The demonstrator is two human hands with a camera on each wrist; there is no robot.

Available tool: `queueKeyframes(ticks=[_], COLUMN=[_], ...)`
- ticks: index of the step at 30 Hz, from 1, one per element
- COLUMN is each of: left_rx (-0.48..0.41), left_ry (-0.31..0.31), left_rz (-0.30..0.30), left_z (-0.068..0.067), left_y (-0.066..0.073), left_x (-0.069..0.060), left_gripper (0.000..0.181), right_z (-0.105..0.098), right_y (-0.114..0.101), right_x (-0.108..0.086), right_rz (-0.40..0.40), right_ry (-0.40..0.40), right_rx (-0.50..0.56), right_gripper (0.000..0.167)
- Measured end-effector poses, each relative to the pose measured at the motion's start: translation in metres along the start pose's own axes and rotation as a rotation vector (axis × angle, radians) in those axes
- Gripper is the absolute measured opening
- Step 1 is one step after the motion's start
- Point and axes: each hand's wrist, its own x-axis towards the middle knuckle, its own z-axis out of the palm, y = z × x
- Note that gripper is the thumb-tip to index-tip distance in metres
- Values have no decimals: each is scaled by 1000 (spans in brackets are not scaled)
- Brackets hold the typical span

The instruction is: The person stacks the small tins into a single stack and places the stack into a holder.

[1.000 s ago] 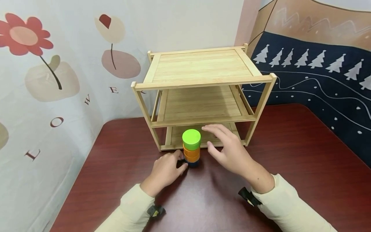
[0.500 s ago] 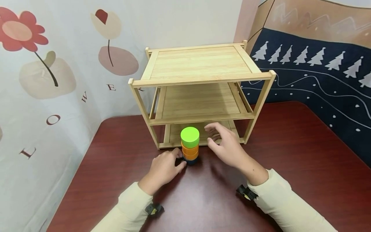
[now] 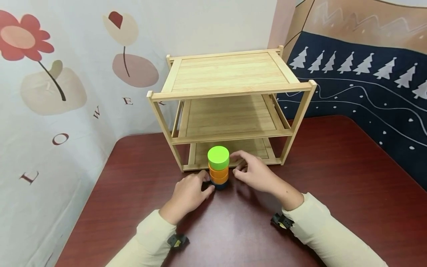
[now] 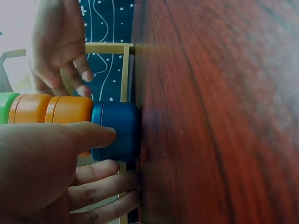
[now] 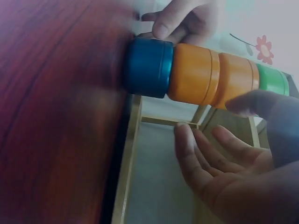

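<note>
At 8 o'clock off jar stack (image 3: pixel 218 174), L hand (image 3: pixel 188 192), fingers apart, prob. steadied it; R hand (image 3: pixel 256 175), apart @ 3, prob. needed nearing.

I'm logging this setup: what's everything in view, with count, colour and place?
Table: 1, reddish, under the rack
Rack: 1, pale wood, on the table
Blue piece: 1, blue, on the table before the rack
Orange pieces: 2, orange, stacked atop blue piece
Green piece: 1, green, atop orange pieces
Flower print: 1, whitish, left and behind
Pink strip: 1, pink, between the prints
Tree print: 1, navy and tan, right
Wrist devices: 2, dark, one per wrist
Sleeves: 2, cream, one per arm
Left hand: 1, bare, at blue piece's left side
Right hand: 1, bare, right of orange pieces
</note>
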Motion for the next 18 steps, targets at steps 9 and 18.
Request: queueKeyframes(ticks=[9, 18], left_rx=[-8, -8], left_ry=[14, 22], left_rz=[13, 16], left_z=[0, 0], left_y=[0, 0], left_x=[1, 0], left_gripper=[27, 26], right_z=[10, 17], right_y=[12, 13], right_x=[5, 11], right_rz=[16, 44], right_ry=[-181, -229], right_rx=[17, -32], right_gripper=[46, 55])
